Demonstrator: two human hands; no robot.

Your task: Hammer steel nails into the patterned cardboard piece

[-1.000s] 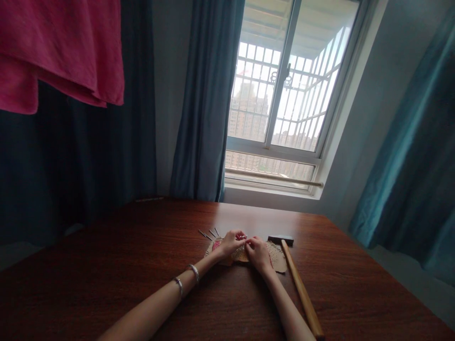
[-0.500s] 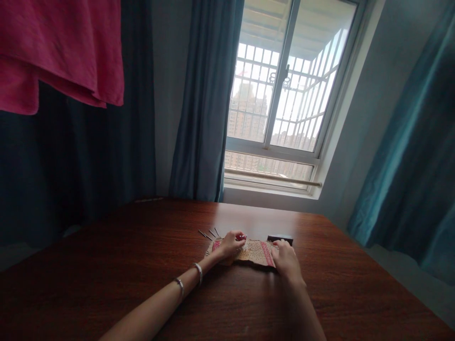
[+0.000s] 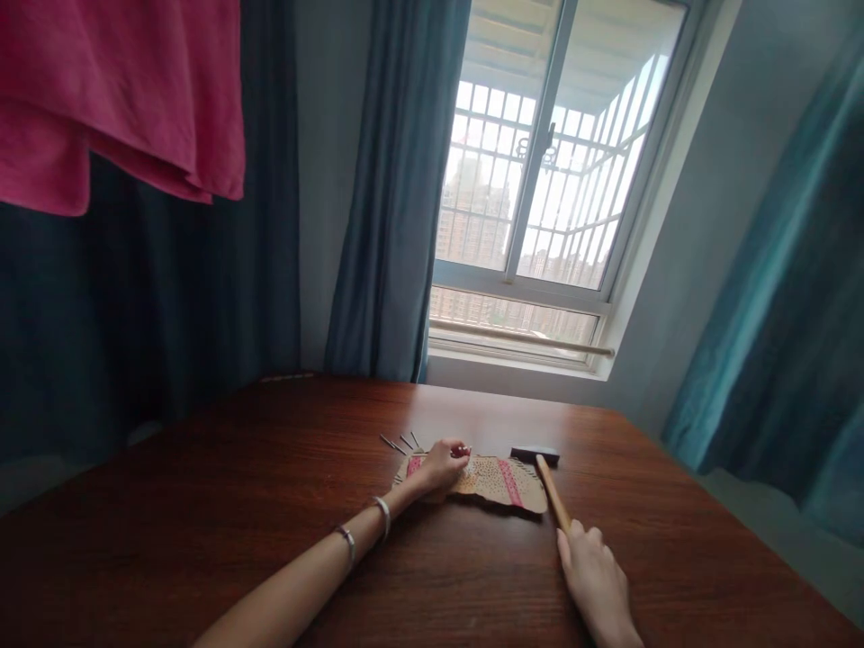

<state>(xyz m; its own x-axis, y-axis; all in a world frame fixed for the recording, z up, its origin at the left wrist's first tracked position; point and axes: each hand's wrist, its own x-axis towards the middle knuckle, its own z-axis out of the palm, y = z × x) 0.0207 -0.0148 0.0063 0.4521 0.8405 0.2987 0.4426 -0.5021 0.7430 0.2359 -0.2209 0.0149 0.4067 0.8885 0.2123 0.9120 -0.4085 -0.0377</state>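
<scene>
My left hand (image 3: 445, 463) rests over the left half of a tan, patterned flat piece (image 3: 490, 477) with pink bands and dark dots. Its fingers are pinched together; red and a bit of white show at the fingertips, too small to name. A hammer (image 3: 552, 490) lies to the right, its dark head (image 3: 530, 454) by the piece's far right corner. My right hand (image 3: 595, 571) is closed round the lower end of its wooden handle. Several thin metal rods (image 3: 401, 444), perhaps nails or punches, lie at the piece's far left corner.
All this lies on a brown wooden table (image 3: 270, 504). Beyond its far edge are a barred window (image 3: 533, 180) and blue curtains (image 3: 391, 198). A pink cloth (image 3: 135, 99) hangs at upper left. The table's right edge (image 3: 729, 513) slants toward me.
My right hand has left the right end of the patterned piece and moved nearer to me, onto the hammer's handle. My left hand stays pinched at the same spot on the piece.
</scene>
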